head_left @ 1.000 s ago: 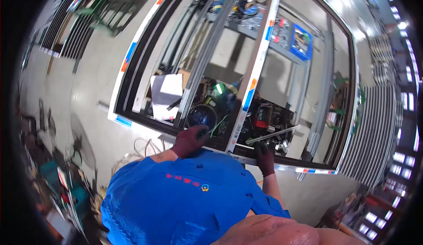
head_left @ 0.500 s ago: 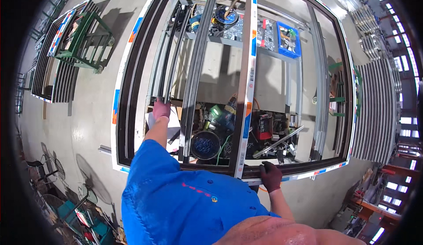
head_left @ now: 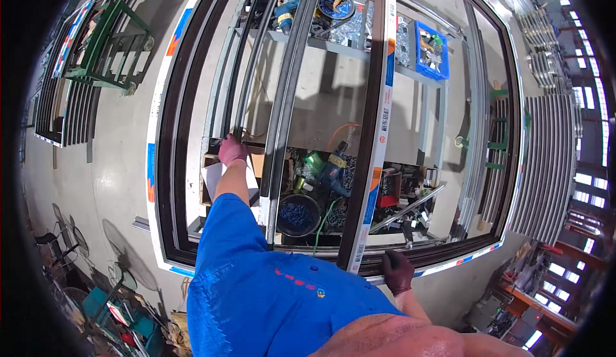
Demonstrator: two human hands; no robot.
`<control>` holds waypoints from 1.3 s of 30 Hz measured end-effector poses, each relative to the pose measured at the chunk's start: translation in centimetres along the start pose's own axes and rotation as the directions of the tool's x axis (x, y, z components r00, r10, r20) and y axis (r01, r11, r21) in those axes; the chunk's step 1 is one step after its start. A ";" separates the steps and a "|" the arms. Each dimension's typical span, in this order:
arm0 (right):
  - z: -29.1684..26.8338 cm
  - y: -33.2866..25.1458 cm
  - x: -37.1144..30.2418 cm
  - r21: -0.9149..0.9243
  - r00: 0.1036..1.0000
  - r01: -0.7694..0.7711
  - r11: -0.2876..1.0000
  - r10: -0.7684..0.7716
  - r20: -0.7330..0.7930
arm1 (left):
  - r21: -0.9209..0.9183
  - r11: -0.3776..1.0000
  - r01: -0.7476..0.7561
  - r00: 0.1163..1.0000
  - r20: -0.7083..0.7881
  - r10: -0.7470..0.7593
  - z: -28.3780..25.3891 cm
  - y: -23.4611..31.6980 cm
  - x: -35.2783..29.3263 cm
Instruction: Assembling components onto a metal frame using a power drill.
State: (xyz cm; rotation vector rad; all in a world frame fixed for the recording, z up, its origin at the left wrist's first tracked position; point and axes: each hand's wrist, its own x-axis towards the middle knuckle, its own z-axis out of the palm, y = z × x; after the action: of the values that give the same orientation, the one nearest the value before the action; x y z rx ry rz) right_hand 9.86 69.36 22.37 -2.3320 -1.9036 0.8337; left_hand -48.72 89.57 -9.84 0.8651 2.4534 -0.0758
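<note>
While standing at the near side of the large rectangular frame [head_left: 172, 132], found it lying flat directly before the blue shirt [head_left: 276, 293], dark with patterned white film along its edges, split by 1 crossbar [head_left: 370, 126] running near to far. Noted right hand [head_left: 398, 272], gloved in maroon, on the near rail [head_left: 450, 264], right of crossbar; cannot tell whether clenched there or merely resting. Noted left hand [head_left: 232, 150], likewise gloved, reaching over the left part to the near end of a thin dark bar [head_left: 247, 87]; cannot tell whether grasping it. Saw a white sheet [head_left: 213, 178] just near of left hand, and 1 long grey bar [head_left: 287, 100] between left hand and crossbar. Logged below, near: round bowl [head_left: 299, 234] of small dark blue pieces; teal power tool [head_left: 333, 172] farther right. Logged right of crossbar: slanting metal strip [head_left: 409, 209], near; blue bin [head_left: 435, 73], far. Logged outside the frame: green cart [head_left: 102, 52], far left; row of grey bars [head_left: 545, 158], right.
</note>
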 end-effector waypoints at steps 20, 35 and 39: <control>0.0 0.8 -0.1 -0.068 0.999 0.043 0.997 -0.044 -0.017 | -0.328 0.940 -0.094 0.987 -0.154 0.045 -0.7 -0.2 -1.1; -3.5 12.0 1.0 0.025 0.988 0.121 0.992 -0.118 -0.103 | -1.000 0.028 0.010 0.954 0.018 0.300 -6.2 -4.0 -17.8; -3.6 25.2 2.7 -0.098 0.949 0.063 0.993 -0.090 -0.301 | -0.980 0.198 0.037 0.886 0.124 0.447 -14.6 0.9 -29.4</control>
State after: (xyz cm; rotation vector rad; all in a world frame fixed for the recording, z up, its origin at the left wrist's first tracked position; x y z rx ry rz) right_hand 34.40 66.50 15.85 -2.2548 -1.9148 0.3622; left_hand -35.77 76.84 17.58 0.4545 1.4067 1.2032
